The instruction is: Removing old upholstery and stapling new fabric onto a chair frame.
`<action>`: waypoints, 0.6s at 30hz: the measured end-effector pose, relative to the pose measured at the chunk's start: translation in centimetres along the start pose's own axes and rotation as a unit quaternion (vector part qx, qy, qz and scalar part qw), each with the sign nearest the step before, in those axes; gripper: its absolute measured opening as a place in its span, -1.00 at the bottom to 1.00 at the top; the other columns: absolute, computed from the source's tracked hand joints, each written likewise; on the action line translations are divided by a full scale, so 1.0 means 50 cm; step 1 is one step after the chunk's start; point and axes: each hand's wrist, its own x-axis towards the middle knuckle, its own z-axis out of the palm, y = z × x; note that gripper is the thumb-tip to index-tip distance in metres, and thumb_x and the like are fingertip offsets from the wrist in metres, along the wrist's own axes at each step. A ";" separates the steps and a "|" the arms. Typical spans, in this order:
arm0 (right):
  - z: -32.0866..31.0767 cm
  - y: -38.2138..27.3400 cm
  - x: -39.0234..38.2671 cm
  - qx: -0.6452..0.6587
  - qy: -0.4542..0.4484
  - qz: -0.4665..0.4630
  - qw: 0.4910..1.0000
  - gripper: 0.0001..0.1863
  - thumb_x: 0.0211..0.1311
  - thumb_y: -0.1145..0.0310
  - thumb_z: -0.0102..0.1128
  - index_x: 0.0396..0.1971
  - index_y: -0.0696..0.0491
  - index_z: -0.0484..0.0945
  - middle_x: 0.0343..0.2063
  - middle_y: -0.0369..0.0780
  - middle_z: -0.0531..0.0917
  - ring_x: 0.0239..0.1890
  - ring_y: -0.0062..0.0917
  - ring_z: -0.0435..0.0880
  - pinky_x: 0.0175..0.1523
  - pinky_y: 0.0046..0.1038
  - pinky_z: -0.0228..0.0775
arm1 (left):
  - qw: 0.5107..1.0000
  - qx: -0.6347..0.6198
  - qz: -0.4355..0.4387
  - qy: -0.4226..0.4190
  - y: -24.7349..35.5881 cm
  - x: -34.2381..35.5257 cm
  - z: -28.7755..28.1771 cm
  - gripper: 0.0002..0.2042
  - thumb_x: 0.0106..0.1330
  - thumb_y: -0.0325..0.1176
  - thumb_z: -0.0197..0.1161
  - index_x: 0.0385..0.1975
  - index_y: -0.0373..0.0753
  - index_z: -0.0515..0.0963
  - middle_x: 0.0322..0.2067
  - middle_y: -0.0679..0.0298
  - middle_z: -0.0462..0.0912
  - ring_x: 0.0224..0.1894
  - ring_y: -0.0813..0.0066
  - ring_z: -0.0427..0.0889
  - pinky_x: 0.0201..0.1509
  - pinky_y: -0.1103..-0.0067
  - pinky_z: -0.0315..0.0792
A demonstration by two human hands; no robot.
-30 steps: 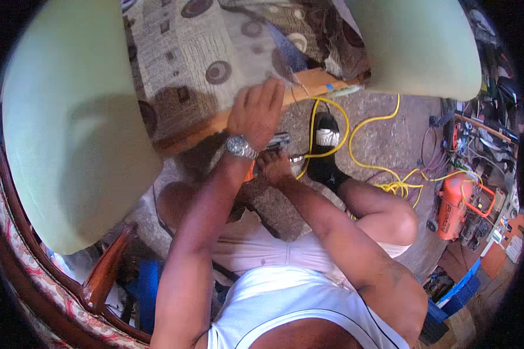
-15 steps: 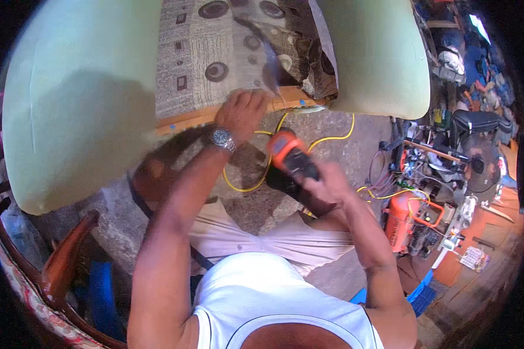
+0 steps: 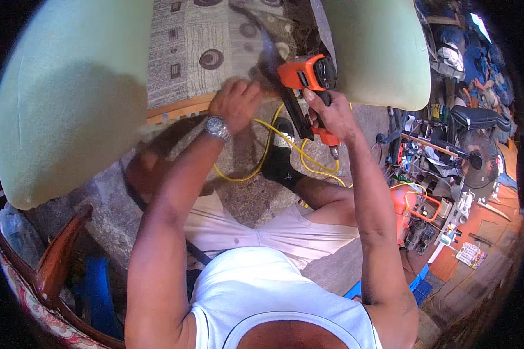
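My right hand (image 3: 336, 118) grips the handle of an orange and black air staple gun (image 3: 308, 72). The tool is raised beside the furniture frame, just right of my left hand (image 3: 235, 107). A watch is on my left wrist, and that hand's fingers curl over the near edge of a brown and beige patterned fabric (image 3: 186, 55). Beneath this edge runs a wooden rail (image 3: 177, 109). Pale green foam-padded sides flank the fabric, a left one (image 3: 70, 116) and a right one (image 3: 381, 58). My left fingertips are slightly blurred.
A yellow air hose (image 3: 239, 179) loops over the floor near my foot. At right stand a red tank (image 3: 403, 215), a fan (image 3: 478, 160) and cluttered tools. A carved wooden armrest (image 3: 64, 256) rises at lower left.
My right hand has lifted the staple gun up from the floor area and turned it toward the rail. The left hand has shifted slightly left, still at the fabric edge.
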 end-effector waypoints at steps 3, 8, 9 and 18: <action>0.000 0.002 0.006 0.003 -0.016 0.001 1.000 -0.37 0.20 -0.22 0.40 -0.26 0.17 0.66 -0.58 -0.33 0.60 -0.57 -0.61 0.57 -0.44 -0.47 0.41 | 1.000 0.000 0.004 0.006 0.000 -0.001 0.000 -0.72 0.17 -0.29 0.27 -0.10 -0.12 0.66 0.07 0.25 0.59 0.16 0.24 0.50 0.33 0.24 0.37; 0.008 -0.032 -0.002 -0.063 -0.022 0.005 0.998 -0.33 0.18 -0.22 0.41 -0.17 0.20 0.67 -0.56 -0.32 0.62 -0.55 -0.60 0.58 -0.42 -0.47 0.42 | 1.000 0.012 0.011 -0.011 0.000 -0.001 -0.005 -0.74 0.15 -0.31 0.28 -0.15 -0.13 0.65 0.01 0.27 0.60 0.14 0.25 0.51 0.34 0.26 0.38; 0.010 -0.040 -0.008 -0.075 -0.025 0.010 0.997 -0.31 0.18 -0.23 0.40 -0.16 0.21 0.67 -0.55 -0.31 0.63 -0.54 -0.59 0.59 -0.40 -0.46 0.43 | 1.000 0.014 0.012 -0.014 0.000 -0.003 -0.007 -0.74 0.15 -0.31 0.28 -0.15 -0.13 0.65 0.01 0.27 0.60 0.14 0.25 0.51 0.34 0.26 0.38; 0.002 0.001 -0.007 -0.056 -0.018 -0.016 0.998 -0.46 0.27 -0.17 0.39 -0.36 0.09 0.56 -0.63 -0.34 0.56 -0.60 -0.61 0.57 -0.46 -0.47 0.45 | 0.999 0.002 0.014 0.034 0.002 -0.003 -0.007 -0.74 0.15 -0.31 0.28 -0.16 -0.17 0.64 -0.02 0.22 0.62 0.13 0.20 0.55 0.35 0.25 0.41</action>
